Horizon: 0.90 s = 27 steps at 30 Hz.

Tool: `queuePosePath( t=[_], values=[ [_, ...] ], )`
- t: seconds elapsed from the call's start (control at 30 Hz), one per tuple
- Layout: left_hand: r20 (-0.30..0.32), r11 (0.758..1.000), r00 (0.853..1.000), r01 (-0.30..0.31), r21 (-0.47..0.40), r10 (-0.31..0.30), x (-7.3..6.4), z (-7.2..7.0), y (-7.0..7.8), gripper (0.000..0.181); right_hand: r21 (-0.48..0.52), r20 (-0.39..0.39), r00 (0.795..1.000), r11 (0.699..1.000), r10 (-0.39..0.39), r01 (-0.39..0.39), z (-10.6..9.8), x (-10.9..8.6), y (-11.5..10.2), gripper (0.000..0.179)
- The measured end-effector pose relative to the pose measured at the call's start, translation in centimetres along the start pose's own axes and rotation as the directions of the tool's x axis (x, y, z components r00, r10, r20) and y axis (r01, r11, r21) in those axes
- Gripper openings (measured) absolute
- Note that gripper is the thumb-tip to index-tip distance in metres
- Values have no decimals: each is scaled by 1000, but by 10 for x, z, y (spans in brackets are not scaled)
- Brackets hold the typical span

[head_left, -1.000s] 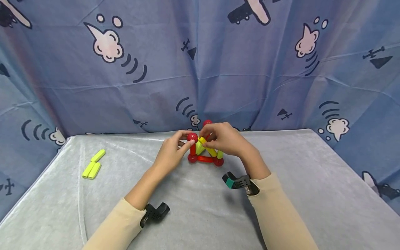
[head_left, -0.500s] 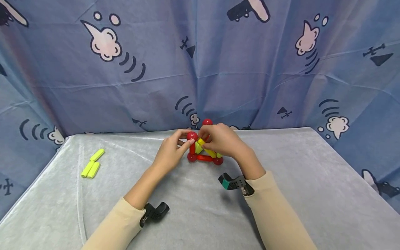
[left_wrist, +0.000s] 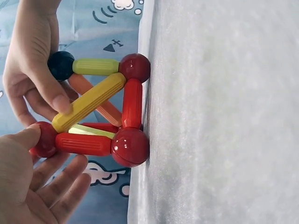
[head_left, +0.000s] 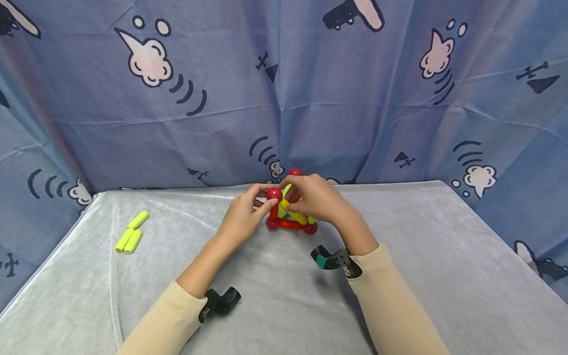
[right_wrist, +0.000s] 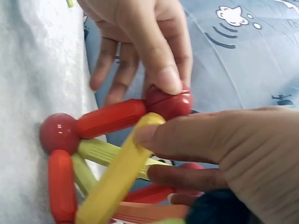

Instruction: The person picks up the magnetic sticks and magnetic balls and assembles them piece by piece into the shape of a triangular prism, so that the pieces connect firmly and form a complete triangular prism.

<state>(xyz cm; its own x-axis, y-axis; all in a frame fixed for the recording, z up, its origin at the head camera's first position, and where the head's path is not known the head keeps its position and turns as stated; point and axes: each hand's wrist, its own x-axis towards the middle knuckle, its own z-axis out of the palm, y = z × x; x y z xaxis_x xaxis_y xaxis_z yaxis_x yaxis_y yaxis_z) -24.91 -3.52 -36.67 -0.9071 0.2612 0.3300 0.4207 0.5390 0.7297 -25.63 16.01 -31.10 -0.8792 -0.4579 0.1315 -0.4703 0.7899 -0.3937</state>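
Note:
A frame of magnetic rods and balls stands on the table, with red balls at its front corners and a dark teal ball (left_wrist: 61, 65) near the right hand. The left hand (head_left: 239, 217) pinches the upper left red ball (left_wrist: 46, 139) between thumb and fingers. Below that ball a red rod (left_wrist: 84, 144) leads to a lower red ball (left_wrist: 131, 147). Thumb and fingers of the right hand (head_left: 320, 199) pinch a yellow rod (right_wrist: 119, 172) near its upper end. This rod slants across the front face, its top right at the held ball and its foot at another red ball (left_wrist: 135, 68).
Three loose yellow-green rods (head_left: 133, 240) lie at the left of the grey cloth-covered table (head_left: 275, 291). A blue patterned curtain (head_left: 333, 123) hangs behind the table's far edge. Each wrist carries a black camera mount (head_left: 220, 301).
The yellow rod's upper end has shifted left and slightly down, up to the held red ball. The right hand moved slightly left with it; the left hand has stayed nearly still.

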Motion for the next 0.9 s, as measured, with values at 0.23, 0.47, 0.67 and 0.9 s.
queuePosePath(
  t=[0.23, 0.47, 0.67, 0.9],
  values=[
    [70, 998, 997, 34, -51, -30, 2, 0, -8, 51, 131, -90, 993, 989, 75, -62, -16, -13, 15, 33],
    [214, 996, 973, 78, 34, -83, 0, 3, -27, 33, 542, 79, 952, 789, 297, -291, -11, -26, 51, 89],
    [206, 995, 975, 73, 65, -85, -1, 10, -32, 22, 570, 257, 929, 734, 267, -369, 19, -48, 68, 84],
    [184, 996, 980, 63, 65, -74, -2, 12, -31, 19, 425, 142, 972, 875, 188, -232, 41, -59, 71, 49]
  ],
)
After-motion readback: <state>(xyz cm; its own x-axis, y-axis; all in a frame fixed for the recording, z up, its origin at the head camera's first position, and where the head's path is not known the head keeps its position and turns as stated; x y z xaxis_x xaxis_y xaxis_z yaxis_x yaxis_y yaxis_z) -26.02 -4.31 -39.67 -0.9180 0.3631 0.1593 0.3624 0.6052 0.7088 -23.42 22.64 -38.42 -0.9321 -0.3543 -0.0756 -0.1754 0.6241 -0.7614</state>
